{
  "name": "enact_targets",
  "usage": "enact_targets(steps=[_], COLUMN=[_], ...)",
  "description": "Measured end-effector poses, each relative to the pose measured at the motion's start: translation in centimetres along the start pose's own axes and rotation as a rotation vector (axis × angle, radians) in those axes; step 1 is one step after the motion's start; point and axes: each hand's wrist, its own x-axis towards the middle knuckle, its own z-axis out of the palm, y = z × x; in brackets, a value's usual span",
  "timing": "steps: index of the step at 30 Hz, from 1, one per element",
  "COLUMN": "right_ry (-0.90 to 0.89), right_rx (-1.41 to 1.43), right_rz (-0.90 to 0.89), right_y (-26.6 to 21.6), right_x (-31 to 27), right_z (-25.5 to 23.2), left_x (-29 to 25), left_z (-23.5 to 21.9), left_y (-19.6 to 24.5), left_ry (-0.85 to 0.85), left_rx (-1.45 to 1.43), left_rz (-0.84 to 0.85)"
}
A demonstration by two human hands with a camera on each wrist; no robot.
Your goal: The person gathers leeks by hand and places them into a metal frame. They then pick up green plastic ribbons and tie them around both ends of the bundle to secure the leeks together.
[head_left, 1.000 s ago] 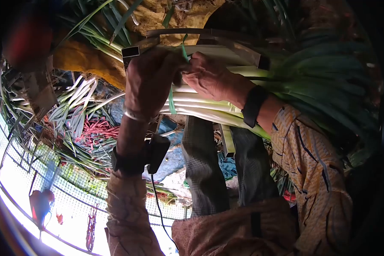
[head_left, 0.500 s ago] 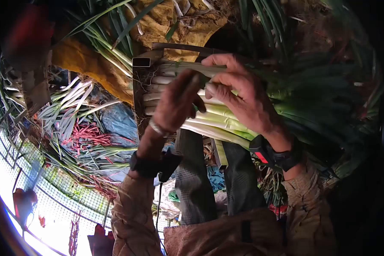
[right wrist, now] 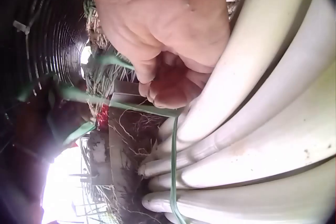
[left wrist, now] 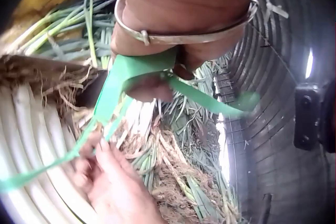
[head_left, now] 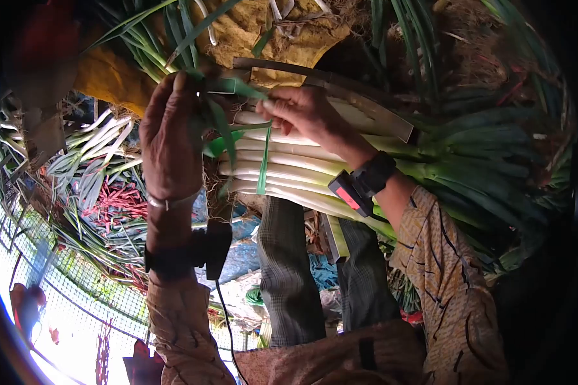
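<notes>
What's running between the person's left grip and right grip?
A flat, green, plastic-looking ribbon spans the stretch between the left grip and right grip; the left wrist view shows it best.

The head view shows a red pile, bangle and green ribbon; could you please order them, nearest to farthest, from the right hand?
1. Green ribbon: pinched by the right hand.
2. Bangle: toward picture left.
3. Red pile: farther left, past the bangle.
</notes>
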Motion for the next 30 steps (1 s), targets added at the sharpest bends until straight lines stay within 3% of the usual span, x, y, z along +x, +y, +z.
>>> enact_targets(steps=[1,2,4,6,8,9,12,14,15,18,21,22,23,26,27,30], right_ry=[0.018,0.036,0.073,0.033,0.008,-0.055,-0.166,-0.15,-0.137,-0.142,-0.084,-0.059,-0.096,0.028,0.023,0.008], right_rx=[0.171,0.036,-0.237,-0.573,-0.784,-0.796,-0.838,-0.762,-0.722,-0.482,-0.255,-0.148,-0.312,-0.048,-0.07,-0.141], right_rz=[0.066,0.044,-0.007,-0.278,-0.564,-0.461,-0.385,-0.325,-0.291,-0.028,-0.068,-0.067,-0.049,0.001,0.001,-0.114], right_y=[0.1,0.1,-0.9,-0.4,0.2,-0.9,-1.6,-1.3,-0.9,-2.0,-1.0,-0.7,-1.3,-0.9,-0.5,0.1], right_x=[0.0,0.0,-0.1,0.2,-0.6,-1.2,-1.0,-0.1,0.0,-0.2,-0.8,-0.9,-0.8,-1.1,-1.1,-1.6], right_z=[-0.1,0.1,1.0,0.9,1.3,1.3,0.9,0.2,-0.1,-0.1,-0.1,-0.2,-0.8,-0.3,-0.7,-1.3], left_x=[-0.8,-1.2,-1.8,-1.8,-1.8,-1.6,-0.8,-0.8,-0.9,-3.2,-3.1,-3.2,-2.8,-1.7,-1.7,-1.9], left_z=[-0.5,-1.6,-3.4,-6.2,-4.2,-3.0,-0.5,0.4,0.8,2.5,3.1,3.1,3.1,3.2,3.2,3.5], left_y=[0.6,1.0,2.3,4.2,6.4,7.1,7.1,6.5,5.9,1.2,-5.0,-6.6,-8.6,-10.7,-10.9,-11.0], left_ry=[0.001,0.049,0.174,0.041,0.073,0.056,-0.081,-0.083,-0.033,0.109,-0.06,-0.109,-0.1,0.106,0.165,0.219], left_rx=[0.057,0.251,0.117,0.034,0.011,-0.037,-0.278,-0.295,-0.219,0.39,1.041,1.102,0.964,0.665,0.75,0.315], left_rz=[0.068,0.141,0.131,0.053,0.081,0.123,0.235,0.375,0.475,0.607,0.62,0.567,0.495,0.293,0.303,0.084])
